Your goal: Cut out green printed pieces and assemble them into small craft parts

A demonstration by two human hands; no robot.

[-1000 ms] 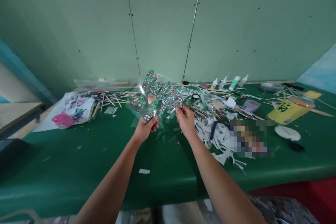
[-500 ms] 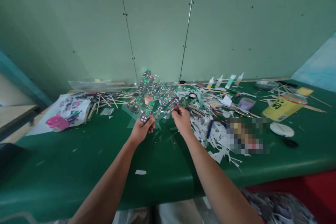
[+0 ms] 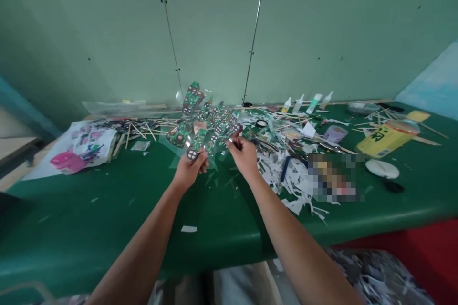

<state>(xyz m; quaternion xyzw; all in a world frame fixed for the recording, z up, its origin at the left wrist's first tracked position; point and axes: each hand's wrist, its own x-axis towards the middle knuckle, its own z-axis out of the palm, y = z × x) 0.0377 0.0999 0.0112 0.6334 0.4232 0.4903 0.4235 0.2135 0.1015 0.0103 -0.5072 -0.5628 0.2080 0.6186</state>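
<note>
**Green wall [image 3: 211, 33], green table [image 3: 107, 224], and a printed film [image 3: 193, 97] between two hands**

Across the upper half of the frame the wall stands plain, cut by two dark seams and dotted with small fasteners. Below it the table runs the whole width, strewn with craft bits.

Near the centre of the frame, raised above the table, is the film: clear and shiny, with green, brown and white pieces printed on it. The left hand [image 3: 189, 169] has its grip clamped on the lower left part, thumb on top and fingers curled under. The right hand [image 3: 244, 155] has its grip together, thumb and fingertips pinched at the right edge.

At the left of the frame lies a sheet of white paper [image 3: 39, 167] with a pink object [image 3: 67, 163] on it. Thin sticks [image 3: 143, 128] lie just beside it, and a small clear bag [image 3: 140, 146] is near them.

Right of centre, white scraps [image 3: 272, 167] spread in a heap; one patch there is pixelated and cannot be read. Four small bottles [image 3: 299, 104] stand near the wall. Toward the right edge a yellow tub [image 3: 386, 140] lies on its side, with a white oval [image 3: 382, 169] just below.
</note>
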